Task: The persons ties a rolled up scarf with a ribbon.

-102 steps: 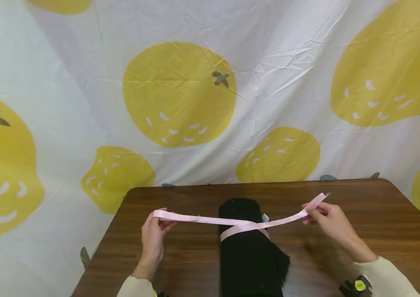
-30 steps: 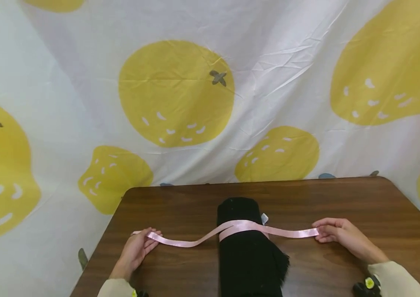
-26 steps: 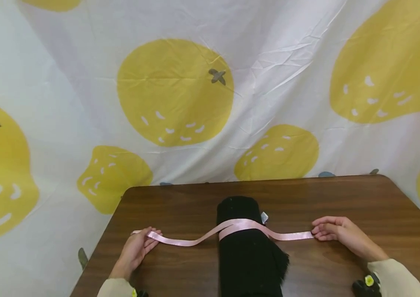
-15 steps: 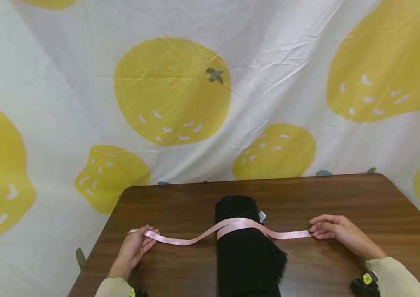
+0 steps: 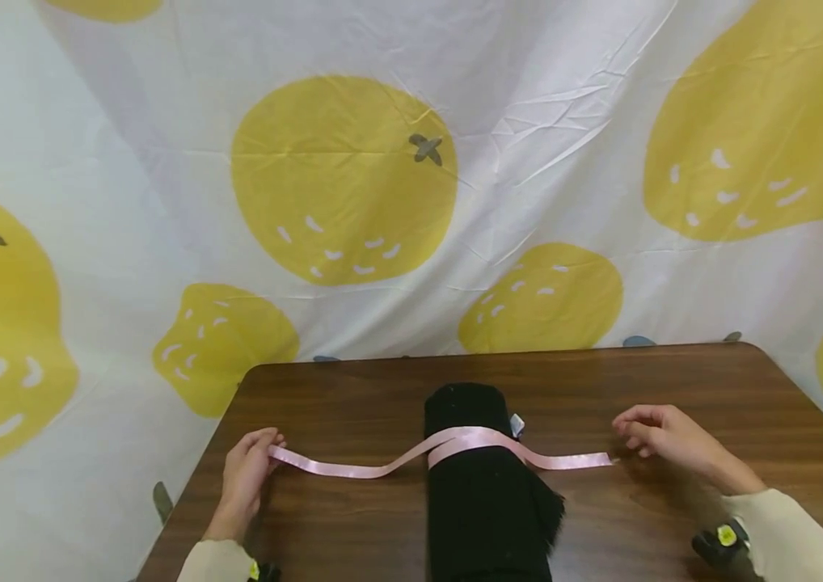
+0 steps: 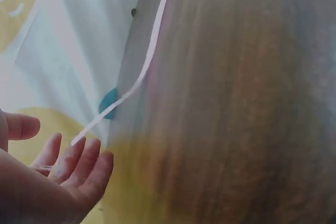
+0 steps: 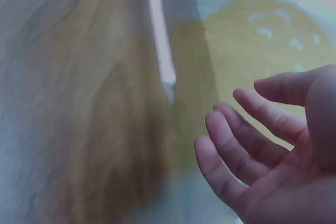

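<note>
While the left grip rests with relaxed fingers against an end of the pink ribbon in the head view, the ribbon runs rightward from it around a fringed black cloth roll, which lies on the bench between the 2 grips. The ribbon's other end is just beside the right grip, whose loosely bent fingers hold nothing. Beyond both grips hangs a fruit-print cloth. The left wrist view shows the thumb well apart from 4 loose fingers; how the ribbon's end sits among them is unclear. In the right wrist view, the ribbon's end is apart from the spread fingers.
</note>
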A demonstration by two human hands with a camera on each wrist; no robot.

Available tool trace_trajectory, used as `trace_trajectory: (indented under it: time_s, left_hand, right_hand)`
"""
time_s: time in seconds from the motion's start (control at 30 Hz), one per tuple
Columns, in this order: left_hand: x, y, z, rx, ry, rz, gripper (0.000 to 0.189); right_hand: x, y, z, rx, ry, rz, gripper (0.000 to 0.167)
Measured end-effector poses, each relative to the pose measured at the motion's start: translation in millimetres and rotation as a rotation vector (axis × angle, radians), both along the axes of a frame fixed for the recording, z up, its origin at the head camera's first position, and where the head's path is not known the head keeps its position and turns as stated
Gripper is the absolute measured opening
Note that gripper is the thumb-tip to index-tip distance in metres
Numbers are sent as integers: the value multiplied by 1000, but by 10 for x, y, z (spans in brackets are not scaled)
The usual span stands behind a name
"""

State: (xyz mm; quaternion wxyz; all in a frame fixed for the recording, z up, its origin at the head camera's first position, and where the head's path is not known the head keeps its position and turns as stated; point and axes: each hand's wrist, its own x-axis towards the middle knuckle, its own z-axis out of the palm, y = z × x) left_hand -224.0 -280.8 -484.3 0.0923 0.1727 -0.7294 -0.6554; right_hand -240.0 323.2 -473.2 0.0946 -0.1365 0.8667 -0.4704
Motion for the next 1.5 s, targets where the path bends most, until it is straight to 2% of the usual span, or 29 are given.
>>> trace_trajectory:
  time_s: [0.1, 0.17, 0.27, 0.43, 0.6, 0.8, 0.97, 1.27, 1.5]
  left_hand:
    - [-7, 27, 64, -143, -1, 28, 36]
    - [0, 47, 99, -203, -5, 37, 35]
    - [21, 76, 144, -246, 5, 38, 35]
    - [28, 163, 236, -368, 48, 38, 31]
    - [22, 328, 355, -432, 124, -11, 28]
    - [7, 638, 495, -417, 208, -112, 21]
    - [-22, 915, 563, -373, 277, -231, 17]
    - [-64, 1334, 545, -333, 321, -427, 11]
    - [-92, 1590, 499, -327, 328, -588, 15]
  right_hand:
    - [-16, -83, 76, 39, 52, -10, 25]
    - [-24, -144, 115, 43, 77, 7, 23]
    - [-28, -236, 170, 37, 88, 35, 22]
    - [-21, -393, 260, 21, 98, 79, 20]
    - [-19, -587, 341, 12, 138, 133, 17]
    - [-34, -851, 411, -28, 162, 200, 14]
    - [-43, -1077, 438, -27, 201, 230, 13]
    - [-25, -1396, 474, -42, 261, 295, 15]
    - [-59, -1537, 409, -18, 260, 280, 10]
